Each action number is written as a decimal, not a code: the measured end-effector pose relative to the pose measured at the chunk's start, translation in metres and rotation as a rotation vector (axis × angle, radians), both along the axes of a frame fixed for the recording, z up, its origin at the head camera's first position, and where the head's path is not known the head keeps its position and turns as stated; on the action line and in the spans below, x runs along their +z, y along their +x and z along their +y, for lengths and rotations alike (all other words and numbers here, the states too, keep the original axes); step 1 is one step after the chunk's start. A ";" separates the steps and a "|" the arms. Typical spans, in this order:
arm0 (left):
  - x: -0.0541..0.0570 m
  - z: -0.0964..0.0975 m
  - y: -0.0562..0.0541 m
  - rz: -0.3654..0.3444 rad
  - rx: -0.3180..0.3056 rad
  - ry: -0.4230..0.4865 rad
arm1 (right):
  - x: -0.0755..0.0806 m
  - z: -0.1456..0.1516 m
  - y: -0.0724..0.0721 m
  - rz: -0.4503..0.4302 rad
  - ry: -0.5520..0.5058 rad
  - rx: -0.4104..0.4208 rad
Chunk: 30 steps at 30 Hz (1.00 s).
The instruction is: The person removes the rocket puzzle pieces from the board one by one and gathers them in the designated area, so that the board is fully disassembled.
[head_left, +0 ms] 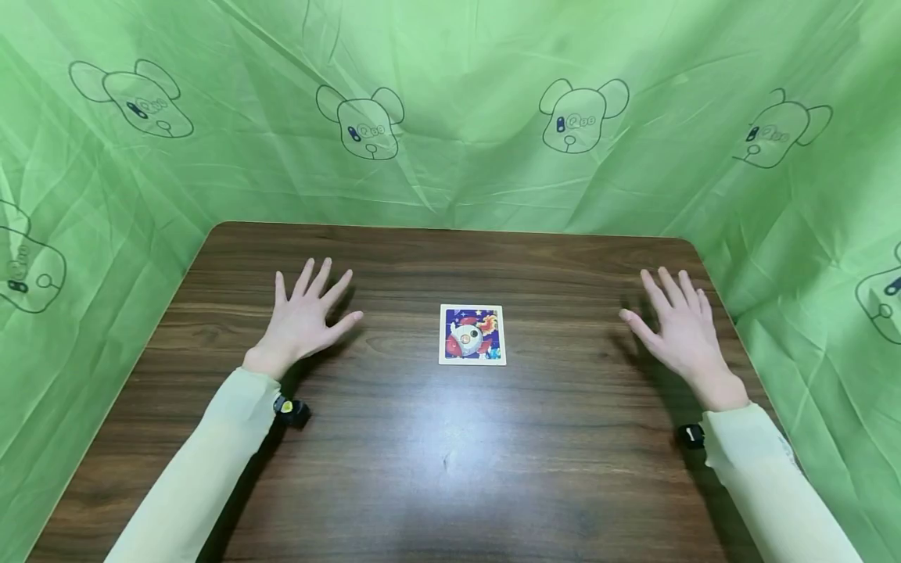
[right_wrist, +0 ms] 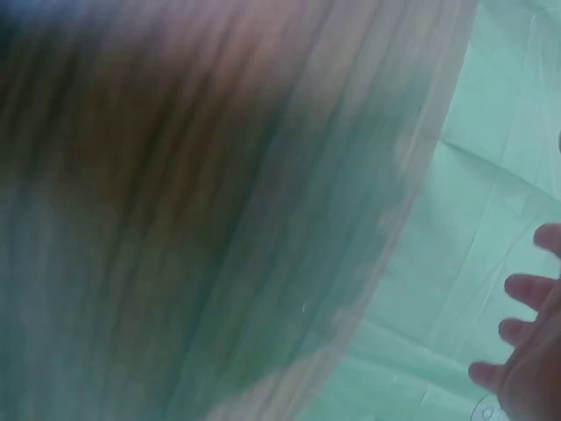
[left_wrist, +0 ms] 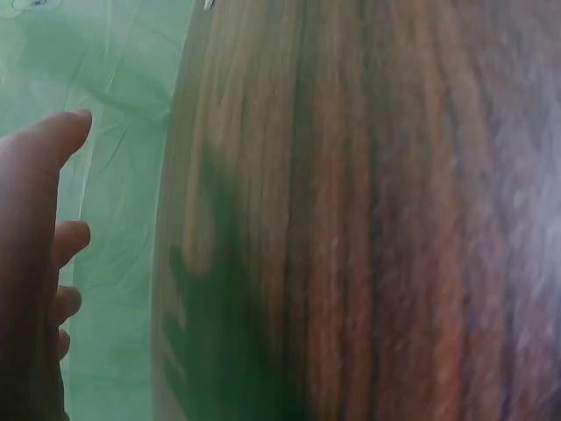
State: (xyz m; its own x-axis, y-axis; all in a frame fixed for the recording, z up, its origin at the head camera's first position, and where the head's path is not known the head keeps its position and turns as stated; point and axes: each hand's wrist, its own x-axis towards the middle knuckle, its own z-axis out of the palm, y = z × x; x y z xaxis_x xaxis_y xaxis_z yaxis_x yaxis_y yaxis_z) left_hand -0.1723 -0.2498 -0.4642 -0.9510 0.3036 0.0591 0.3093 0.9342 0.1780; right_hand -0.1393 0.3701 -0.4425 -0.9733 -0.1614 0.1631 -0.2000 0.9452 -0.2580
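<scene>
A square picture puzzle or card [head_left: 472, 335] with a white border lies flat on the wooden table [head_left: 450, 485], showing a cartoon figure on a purple starry ground. Left of it, my left hand [head_left: 299, 322] is held over the table with its fingers spread and nothing in it. On the other side, my right hand [head_left: 679, 332] is likewise spread, palm down and holding nothing. Both hands are well apart from the picture. Part of the left hand [left_wrist: 31, 228] shows in the left wrist view, and fingertips of the right hand [right_wrist: 530, 324] in the right wrist view.
Green cloth [head_left: 464, 117] with printed animal heads hangs behind the table and along both sides. Dark wrist-worn devices sit at the left cuff [head_left: 256, 391] and the right cuff [head_left: 725, 430]. A bright glare lies on the near middle of the table.
</scene>
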 end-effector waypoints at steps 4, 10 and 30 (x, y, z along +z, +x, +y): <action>-0.001 0.006 0.001 -0.001 -0.017 0.020 | -0.001 -0.009 0.000 0.061 -0.057 0.048; -0.002 0.016 0.003 0.019 -0.048 0.061 | 0.002 -0.026 -0.003 0.147 -0.081 0.123; -0.004 0.068 0.008 0.042 -0.199 0.108 | 0.012 -0.076 -0.014 0.163 -0.079 0.254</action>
